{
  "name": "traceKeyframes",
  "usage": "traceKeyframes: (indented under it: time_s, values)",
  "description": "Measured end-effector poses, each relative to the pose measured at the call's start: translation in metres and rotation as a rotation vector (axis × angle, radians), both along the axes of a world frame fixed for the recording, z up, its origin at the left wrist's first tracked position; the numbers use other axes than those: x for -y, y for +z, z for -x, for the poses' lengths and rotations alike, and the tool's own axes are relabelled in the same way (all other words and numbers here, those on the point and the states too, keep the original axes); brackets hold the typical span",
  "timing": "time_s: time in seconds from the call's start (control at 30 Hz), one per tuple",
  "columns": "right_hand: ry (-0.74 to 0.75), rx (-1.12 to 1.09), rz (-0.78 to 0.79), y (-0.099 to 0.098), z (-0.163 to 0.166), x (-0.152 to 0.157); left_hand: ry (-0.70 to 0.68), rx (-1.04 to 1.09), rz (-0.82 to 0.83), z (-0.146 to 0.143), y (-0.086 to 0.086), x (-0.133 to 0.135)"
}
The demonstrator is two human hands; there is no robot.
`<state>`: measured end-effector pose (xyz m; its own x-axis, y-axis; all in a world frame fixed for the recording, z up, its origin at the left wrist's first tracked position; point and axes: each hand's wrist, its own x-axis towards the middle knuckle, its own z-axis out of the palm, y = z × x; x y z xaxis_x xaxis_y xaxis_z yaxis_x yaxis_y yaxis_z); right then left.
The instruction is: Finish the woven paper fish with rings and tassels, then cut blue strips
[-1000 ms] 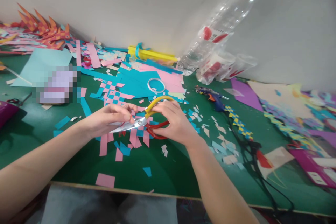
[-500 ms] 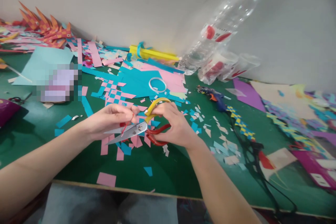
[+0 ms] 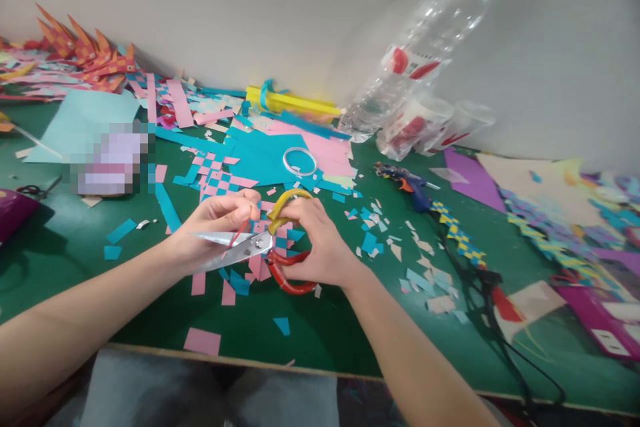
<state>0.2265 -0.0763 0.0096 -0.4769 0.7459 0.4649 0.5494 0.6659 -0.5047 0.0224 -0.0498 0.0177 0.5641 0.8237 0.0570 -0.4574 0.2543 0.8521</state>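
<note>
Clearly, both hands of the person were busy above the green table (image 3: 330, 340), near its front edge. The right hand (image 3: 320, 240) held the pair of scissors with silver metal blades, 1 yellow handle and 1 red handle (image 3: 259, 242); its fingers were bent around these handles, which stood apart. The 2 blades pointed to the left and were parted at a narrow angle. The left hand (image 3: 215, 220) had its thumb and fingertips pinched closely together on a thin red strip (image 3: 238, 237), whose lower part hung at the blades. Whether the strip touched the metal, I could not tell.

Under and behind the hands lay a woven checkered piece of pink and blue paper (image 3: 216, 178), partly hidden by them. Just behind it were a flat blue paper sheet (image 3: 250, 153) and, over this sheet, a thin whitish ring (image 3: 285, 163). To the right of the hands, small paper scraps (image 3: 373, 240) were scattered, and farther was a dark blue glue gun (image 3: 417, 197). Behind, near the wall, stood a tall clear plastic bottle (image 3: 400, 93).
</note>
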Motion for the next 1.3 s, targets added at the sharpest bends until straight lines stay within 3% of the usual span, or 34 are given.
traceKeyframes:
  time_s: [0.23, 0.43, 0.67, 1.07, 1.3]
  values:
    - [-0.026, -0.034, 0.019, -0.001, 0.008, 0.004, 0.083, -0.064, 0.011, -0.004, 0.001, 0.005]
    - [-0.009, -0.117, 0.023, -0.003, 0.013, 0.007, 0.170, -0.090, -0.252, -0.006, -0.001, 0.005]
    - [-0.047, -0.155, 0.017, -0.007, 0.017, 0.009, 0.161, -0.123, -0.331, -0.001, -0.002, 0.008]
    - [-0.110, -0.076, -0.147, -0.002, 0.024, 0.016, 0.234, -0.087, -0.262, -0.007, -0.004, 0.016]
    - [-0.127, -0.072, -0.030, -0.002, 0.028, 0.016, 0.292, -0.134, -0.226, -0.011, -0.005, 0.013]
